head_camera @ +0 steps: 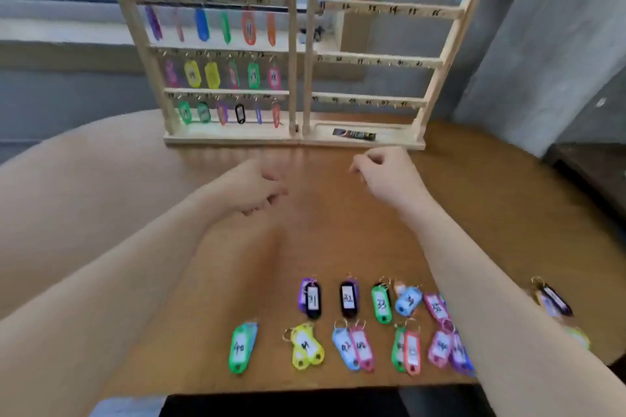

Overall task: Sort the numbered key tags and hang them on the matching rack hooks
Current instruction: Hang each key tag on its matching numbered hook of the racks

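Colourful numbered key tags lie in two rows near the table's front edge, long axes pointing away toward the rack. Beyond them hover both hands, loosely curled, holding nothing: left hand, right hand, the right likely nearer the tags. Farthest stands the wooden rack, its right-side hooks mostly bare.

We have one wide-angle view, worn on the head, looking forward and down across the brown wooden table. The pale wooden hook rack fills the upper centre, farther off; coloured plastic key tags lie close at the lower centre.
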Tool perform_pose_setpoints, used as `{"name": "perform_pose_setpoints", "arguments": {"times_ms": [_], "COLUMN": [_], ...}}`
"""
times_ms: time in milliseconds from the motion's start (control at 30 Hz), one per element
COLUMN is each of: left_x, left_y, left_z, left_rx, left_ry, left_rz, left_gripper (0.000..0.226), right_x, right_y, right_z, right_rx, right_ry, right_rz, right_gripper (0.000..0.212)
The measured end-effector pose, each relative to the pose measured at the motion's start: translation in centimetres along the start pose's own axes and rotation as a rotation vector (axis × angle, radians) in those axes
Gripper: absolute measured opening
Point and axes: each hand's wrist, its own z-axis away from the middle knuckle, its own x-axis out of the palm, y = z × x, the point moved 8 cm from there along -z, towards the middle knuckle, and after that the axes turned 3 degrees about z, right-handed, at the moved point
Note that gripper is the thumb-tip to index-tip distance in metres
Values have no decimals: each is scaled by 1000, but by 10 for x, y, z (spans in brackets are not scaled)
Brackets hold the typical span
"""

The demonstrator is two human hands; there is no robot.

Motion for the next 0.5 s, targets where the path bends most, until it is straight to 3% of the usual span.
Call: {"name": "perform_pose_setpoints", "arguments": {"times_ms": [100,333,500], "left_x": [9,63,85], "left_y": [-20,-39,-45], "left_z": [42,99,98], "left_rx": [42,13,-9], "left_ry": [5,-48,-57], "left_rz": [-167,-238,-175], "left_gripper": [31,22,12], "right_x": [28,62,78], "right_y": [1,24,24], "right_z": [36,110,131], "right_rx": [-58,-6,19], "right_ry": [-11,-168,-280], "right_rz": [193,645,720], "right_gripper": [31,18,31]}}
